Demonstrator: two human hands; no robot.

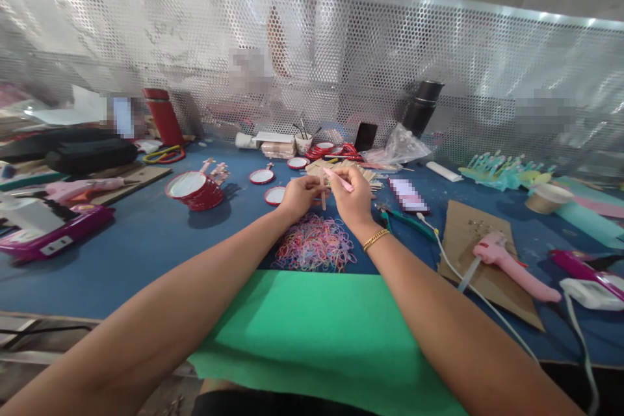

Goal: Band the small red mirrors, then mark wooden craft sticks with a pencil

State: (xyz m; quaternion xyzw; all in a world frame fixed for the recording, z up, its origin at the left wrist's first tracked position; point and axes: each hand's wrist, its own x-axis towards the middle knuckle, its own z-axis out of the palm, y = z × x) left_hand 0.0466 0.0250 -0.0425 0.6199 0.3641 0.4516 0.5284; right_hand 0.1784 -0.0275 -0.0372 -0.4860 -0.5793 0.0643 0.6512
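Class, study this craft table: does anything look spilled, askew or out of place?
A loose heap of thin pastel rubber bands lies spread on the blue table, in no container, just above the green felt sheet. The pink glue gun lies tipped on its side on brown cardboard.

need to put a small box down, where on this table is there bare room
Bare blue table lies between the purple device, the red tins and the left forearm. The green sheet in front is bare too. Crowded: the rubber bands, the sticks past both hands, and the cardboard with the pink glue gun.
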